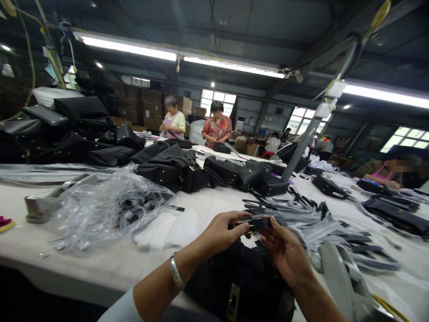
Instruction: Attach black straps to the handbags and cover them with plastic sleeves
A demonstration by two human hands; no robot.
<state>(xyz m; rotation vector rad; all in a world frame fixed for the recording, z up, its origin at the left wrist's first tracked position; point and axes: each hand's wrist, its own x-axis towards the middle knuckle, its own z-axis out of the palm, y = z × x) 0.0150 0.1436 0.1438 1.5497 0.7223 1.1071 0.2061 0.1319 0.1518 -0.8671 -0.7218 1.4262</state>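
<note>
While the black bag (241,281) rests at the near edge of the bench (100,264), the left hand (221,232) and right hand (284,250) each pinch one end of a black strap (259,222) just above it, apparently to keep its metal fitting in view. Loose straps (311,219) lie near.

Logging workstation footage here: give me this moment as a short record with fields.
Left hand: pinches one end of black strap
Right hand: holds the same strap
Beneath: black bag
Left of hands: clear plastic wrappers
Right of hands: pile of wrapped straps
Behind: black handbags, two people standing
</note>
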